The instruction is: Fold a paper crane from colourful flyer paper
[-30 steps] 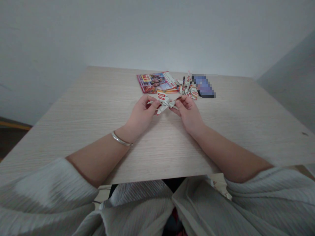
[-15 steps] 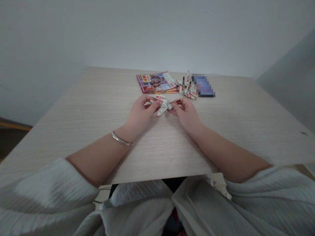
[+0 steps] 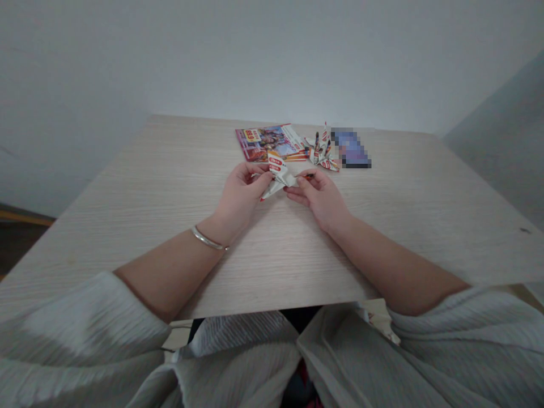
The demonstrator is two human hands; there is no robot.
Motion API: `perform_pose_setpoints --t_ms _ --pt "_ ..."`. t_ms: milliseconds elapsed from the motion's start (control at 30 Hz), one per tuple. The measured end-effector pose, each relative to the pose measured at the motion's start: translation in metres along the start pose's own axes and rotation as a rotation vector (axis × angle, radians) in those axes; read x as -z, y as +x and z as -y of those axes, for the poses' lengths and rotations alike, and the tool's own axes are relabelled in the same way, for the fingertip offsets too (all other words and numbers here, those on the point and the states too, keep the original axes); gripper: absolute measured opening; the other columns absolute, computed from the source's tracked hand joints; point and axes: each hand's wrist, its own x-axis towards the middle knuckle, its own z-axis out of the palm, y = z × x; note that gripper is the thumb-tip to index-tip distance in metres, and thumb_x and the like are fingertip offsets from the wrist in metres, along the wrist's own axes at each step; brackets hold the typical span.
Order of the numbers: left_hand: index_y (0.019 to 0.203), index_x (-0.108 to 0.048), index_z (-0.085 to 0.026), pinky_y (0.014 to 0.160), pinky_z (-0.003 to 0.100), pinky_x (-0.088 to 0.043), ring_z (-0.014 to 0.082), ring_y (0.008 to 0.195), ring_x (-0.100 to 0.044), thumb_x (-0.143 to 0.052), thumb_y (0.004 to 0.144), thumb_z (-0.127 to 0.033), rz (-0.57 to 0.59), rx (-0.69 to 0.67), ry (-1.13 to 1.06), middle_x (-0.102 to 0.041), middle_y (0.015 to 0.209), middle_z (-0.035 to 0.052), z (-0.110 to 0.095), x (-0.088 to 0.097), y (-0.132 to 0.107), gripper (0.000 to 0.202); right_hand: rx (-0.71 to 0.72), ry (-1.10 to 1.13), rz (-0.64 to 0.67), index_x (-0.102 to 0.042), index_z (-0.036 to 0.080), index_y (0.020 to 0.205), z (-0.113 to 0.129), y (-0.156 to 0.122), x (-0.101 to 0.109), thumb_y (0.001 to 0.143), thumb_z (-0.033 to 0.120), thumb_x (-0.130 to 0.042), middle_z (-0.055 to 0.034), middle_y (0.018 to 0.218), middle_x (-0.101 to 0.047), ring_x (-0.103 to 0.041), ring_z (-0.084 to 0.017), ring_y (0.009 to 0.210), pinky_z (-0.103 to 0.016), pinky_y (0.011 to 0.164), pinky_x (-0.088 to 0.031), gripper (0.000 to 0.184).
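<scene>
A small folded paper figure (image 3: 278,174), white with red print, is held just above the wooden table (image 3: 170,187) between both hands. My left hand (image 3: 240,195), with a silver bangle on its wrist, pinches the figure's left side. My right hand (image 3: 321,195) pinches its right side with thumb and fingers closed. One pointed flap sticks up, another points down to the left.
A colourful printed leaflet (image 3: 266,141) lies flat beyond the hands. A finished folded paper figure (image 3: 322,153) stands to its right, beside a blurred dark blue object (image 3: 352,150). A plain wall rises behind the table.
The paper figure has been turned and reshaped between the fingers; a flap now points upward. Both hands have shifted slightly left and further from me.
</scene>
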Motion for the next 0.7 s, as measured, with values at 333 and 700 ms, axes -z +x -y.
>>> perform_pose_setpoints --t_ms 333,700 --pt "0.087 -0.065 -0.02 0.07 0.026 -0.05 0.0139 0.076 -0.062 -0.077 0.077 -0.031 0.052 -0.089 0.195 -0.068 0.084 0.0006 0.0019 0.0022 -0.0026 0.019 0.189 -0.335 -0.001 -0.064 0.024 0.086 0.0035 -0.005 0.0002 0.081 0.038 -0.074 0.0032 0.078 -0.068 -0.072 -0.013 0.07 -0.022 0.056 -0.056 0.018" --pt "0.074 -0.069 -0.019 0.089 0.036 -0.053 0.0183 0.089 -0.065 -0.083 0.072 -0.024 0.073 -0.193 0.367 -0.069 0.088 0.0026 0.0001 0.0042 -0.0057 0.014 0.119 -0.224 -0.003 -0.064 0.024 0.08 0.0022 -0.0033 -0.0021 0.071 0.039 -0.08 0.0036 0.081 -0.068 -0.067 -0.012 0.067 -0.03 0.066 -0.062 0.023"
